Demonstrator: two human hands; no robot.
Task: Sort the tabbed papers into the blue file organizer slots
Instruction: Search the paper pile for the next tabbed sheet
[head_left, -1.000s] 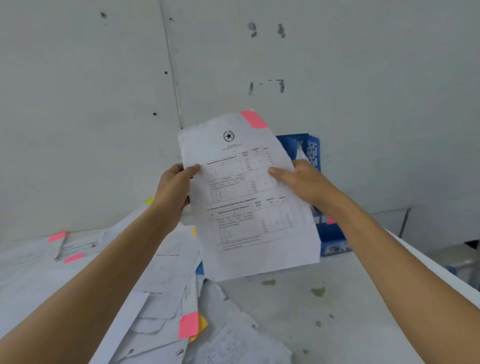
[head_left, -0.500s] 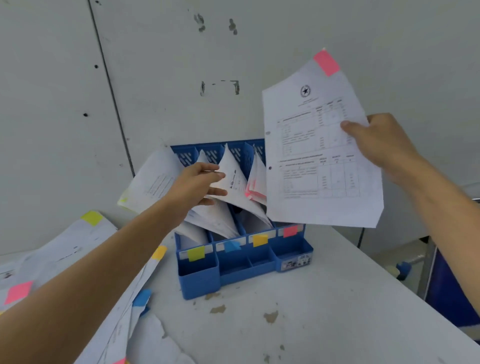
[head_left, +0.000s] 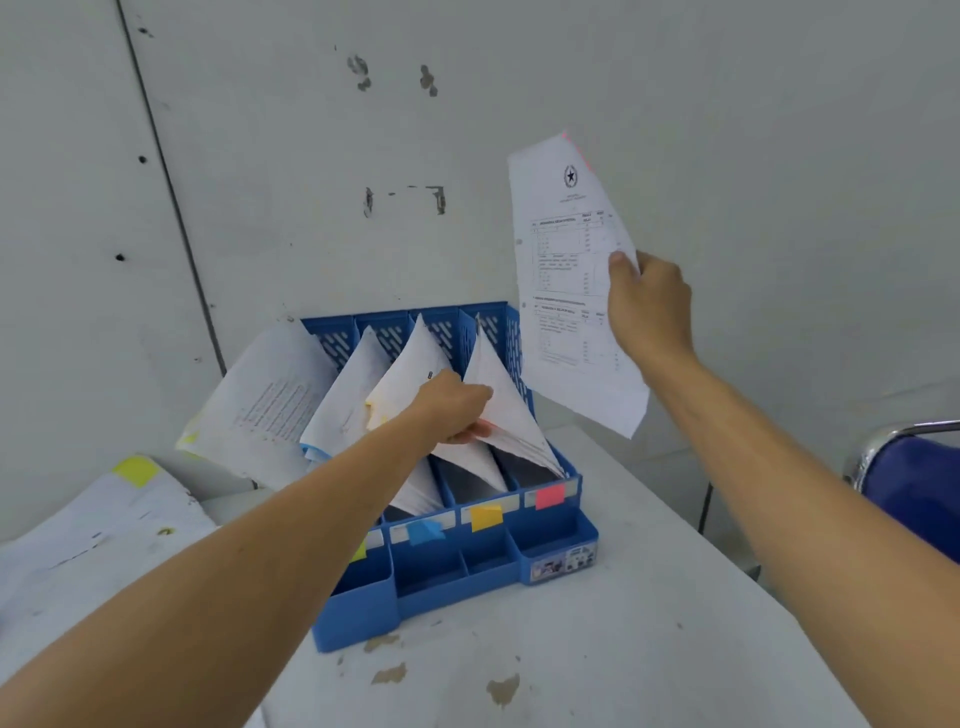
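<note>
Chipped white counter (head_left: 649, 623) carries the blue organizer (head_left: 452, 577). At two o'clock the right hand (head_left: 652, 312) pinches the pink-tabbed sheet (head_left: 563, 270) mid-edge; it looks light and floppy. The left hand (head_left: 452, 410) curls its fingers (head_left: 477, 431) round the filed papers (head_left: 504, 415).

Your blue file organizer (head_left: 452, 577) is moulded plastic, smooth with a faint sheen, its rear panel pierced with slits. The sheet (head_left: 566, 312) you hold is thin matt paper, slightly creased; the filed papers (head_left: 519, 431) look the same. The table (head_left: 649, 623) top is matt white, its coating chipped to brown patches. The wall (head_left: 727, 104) is dull and scuffed. The chair (head_left: 919, 499) has a glossy chromed metal tube.
</note>
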